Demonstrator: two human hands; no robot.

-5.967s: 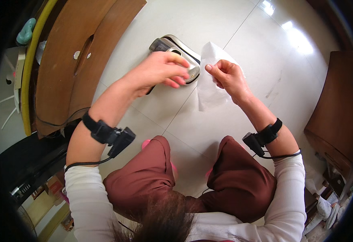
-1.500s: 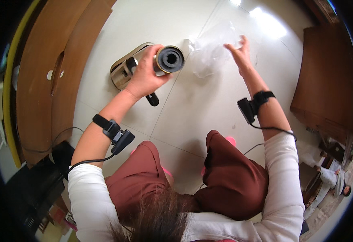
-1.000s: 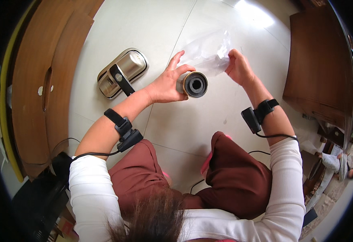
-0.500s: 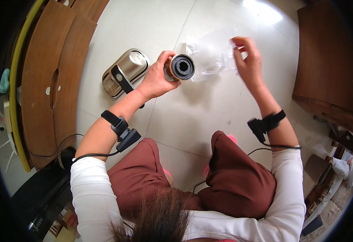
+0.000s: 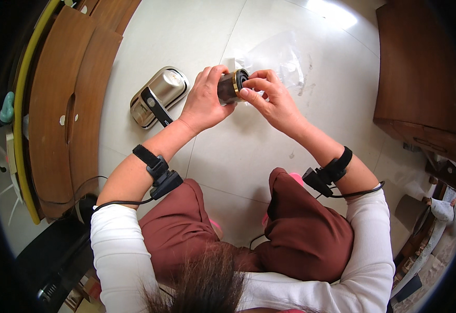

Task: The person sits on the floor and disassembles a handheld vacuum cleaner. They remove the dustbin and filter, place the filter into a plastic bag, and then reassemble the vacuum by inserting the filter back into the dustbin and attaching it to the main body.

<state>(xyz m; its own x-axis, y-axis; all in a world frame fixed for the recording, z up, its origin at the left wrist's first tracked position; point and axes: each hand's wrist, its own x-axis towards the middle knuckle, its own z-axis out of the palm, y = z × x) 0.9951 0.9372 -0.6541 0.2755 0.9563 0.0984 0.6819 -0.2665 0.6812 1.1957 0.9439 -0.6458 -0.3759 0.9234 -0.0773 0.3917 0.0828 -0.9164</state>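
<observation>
My left hand [image 5: 203,101] is wrapped round a dark, see-through cylindrical jar [image 5: 227,90] with a gold rim and a black ringed end. The jar lies tilted, its black end toward the right. My right hand [image 5: 275,99] is closed at that end, with the thumb by the gold rim and the fingertips on the black part. On the floor left of my left hand lies a champagne-coloured metal appliance [image 5: 171,83] with rounded corners and a black strip-like handle [image 5: 156,107]. A clear plastic bag [image 5: 283,55] rests on the floor just beyond my hands.
Pale floor tiles [image 5: 228,172] spread beneath my hands. A brown wooden drawer front [image 5: 56,104] stands at the left, and a brown wooden cabinet [image 5: 416,78] at the right. Black cables run from the bands on my forearms. A cloth-covered piece [image 5: 442,214] is at the lower right.
My right hand has come away from the plastic bag and in to the jar's black end. The bag now lies flatter on the floor. My left hand has tipped the jar toward the right.
</observation>
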